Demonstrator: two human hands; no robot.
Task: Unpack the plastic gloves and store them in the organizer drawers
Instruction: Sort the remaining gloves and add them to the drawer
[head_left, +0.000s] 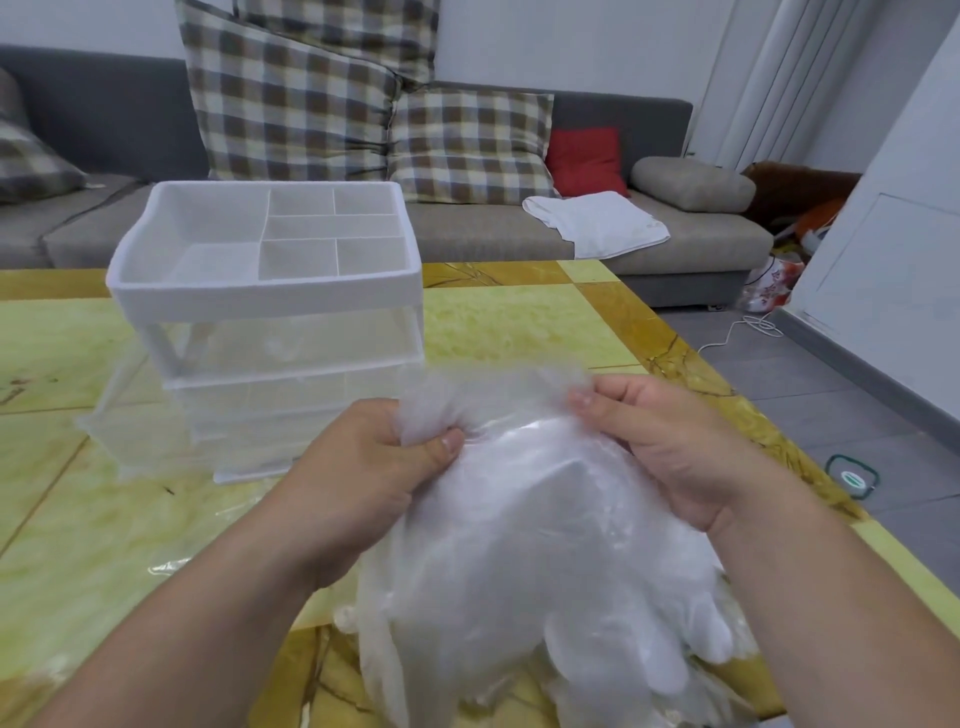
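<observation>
No words, brand names or numbers can be read anywhere in this view. The clear plastic gloves (524, 525) and the white organizer (265, 291) show no printing at all. The only thing resembling a sign is a small green-and-white mark on a round object (852, 477) lying on the grey floor at the right — possibly a logo, but too small and blurred to make out. A red-and-white patterned bag (774, 283) by the sofa end carries shapes, not legible letters.

Bright, even indoor light, faint shadows; wide-angle bending at edges; slight motion blur throughout.
</observation>
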